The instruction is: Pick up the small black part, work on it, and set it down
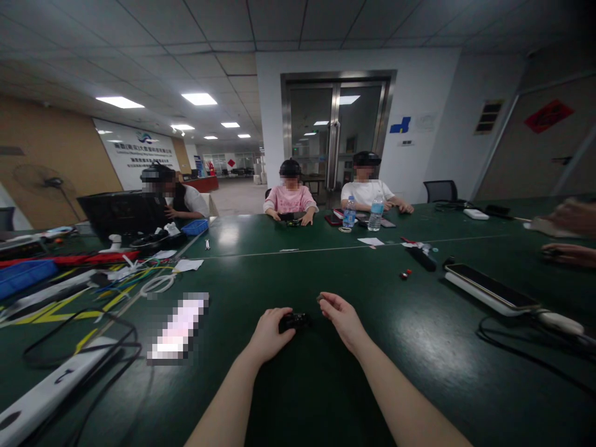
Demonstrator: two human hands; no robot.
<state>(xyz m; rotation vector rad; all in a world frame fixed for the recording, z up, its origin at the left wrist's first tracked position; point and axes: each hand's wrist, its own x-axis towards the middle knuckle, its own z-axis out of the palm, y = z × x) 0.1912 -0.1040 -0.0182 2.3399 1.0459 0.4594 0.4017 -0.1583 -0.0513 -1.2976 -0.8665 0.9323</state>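
On the green table (298, 273) in front of me lies a small black device (296, 320), too dark to make out its kind. My left hand (271, 335) grips its left end, thumb in front and fingers behind. To the right of the device, a short distance off, my right hand (342, 320) is raised slightly. Its thumb and forefinger pinch a small dark piece (320, 298), whose kind is too small to tell.
Left of my hands lies a blurred-out phone-like rectangle (179, 329), near a white power strip (56, 391) and loose cables (158, 284). A phone (491, 287) rests at right, with a black strap-like item (421, 257) beyond. Bottles (376, 214) stand before people across the table.
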